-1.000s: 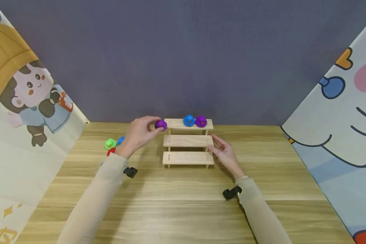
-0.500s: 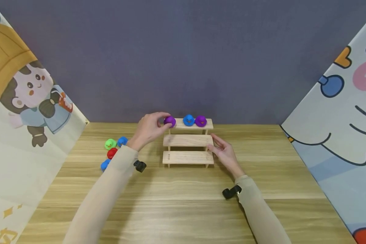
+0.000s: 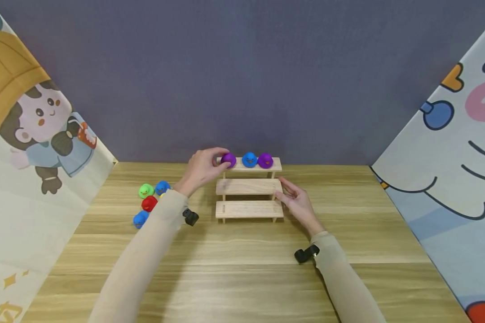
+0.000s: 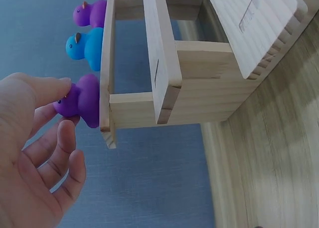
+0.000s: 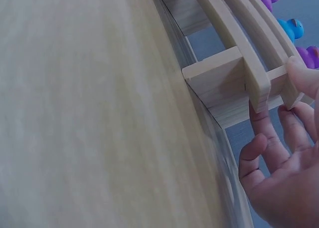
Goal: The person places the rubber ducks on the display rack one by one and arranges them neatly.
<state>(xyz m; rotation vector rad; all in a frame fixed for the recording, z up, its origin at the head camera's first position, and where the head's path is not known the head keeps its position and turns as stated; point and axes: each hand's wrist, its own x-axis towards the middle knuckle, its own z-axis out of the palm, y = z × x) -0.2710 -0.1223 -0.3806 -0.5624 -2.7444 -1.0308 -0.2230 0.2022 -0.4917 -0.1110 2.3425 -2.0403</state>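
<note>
My left hand (image 3: 202, 168) pinches a purple rubber duck (image 3: 228, 159) at the left end of the top step of a three-tier wooden stand (image 3: 249, 209). In the left wrist view that duck (image 4: 87, 101) sits against the top board, with thumb and fingers about its head. Farther right on the same step are a blue rubber duck (image 3: 249, 160) and a second purple duck (image 3: 265, 160). My right hand (image 3: 301, 207) holds the right end of the middle step. The right wrist view shows the thumb over that board and fingers beneath it.
On the table's left side lie a green duck (image 3: 146, 191), a red duck (image 3: 149, 203) and blue ducks (image 3: 140, 220). A bit of yellow shows beside my left sleeve. A grey wall panel (image 3: 242, 80) rises close behind the stand; printed panels flank the table.
My left hand has carried the purple duck rightward from beside the stand onto the top step's left end. The right hand stays on the middle step.
</note>
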